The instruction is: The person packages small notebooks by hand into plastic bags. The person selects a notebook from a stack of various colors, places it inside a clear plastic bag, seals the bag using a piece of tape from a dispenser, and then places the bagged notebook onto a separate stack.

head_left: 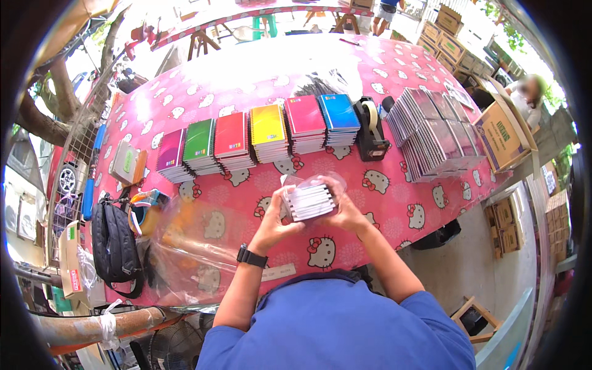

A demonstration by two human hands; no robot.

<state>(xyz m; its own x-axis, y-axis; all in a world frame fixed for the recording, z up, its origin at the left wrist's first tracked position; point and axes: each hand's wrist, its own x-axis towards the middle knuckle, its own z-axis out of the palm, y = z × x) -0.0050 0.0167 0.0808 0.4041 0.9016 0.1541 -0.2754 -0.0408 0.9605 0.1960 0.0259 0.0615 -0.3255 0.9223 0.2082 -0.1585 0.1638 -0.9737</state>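
A small stack of spiral notebooks (310,203) is gripped between my two hands above the near middle of the table, page edges facing me. Clear plastic wraps around it. My left hand (273,221) closes on its left side and my right hand (347,214) on its right. Beyond my hands runs a row of notebook stacks, by cover colour: purple (170,151), green (198,139), red (231,134), yellow (267,124), pink (304,117) and blue (339,114). A black tape dispenser (374,147) stands at the right end of the row.
Plastic-wrapped notebook packs (431,132) pile up at the right, beside an open cardboard box (502,132). Clear plastic bags (197,246) and a black backpack (113,243) lie at the left of the pink patterned table (376,182). A person (527,98) is beyond the box.
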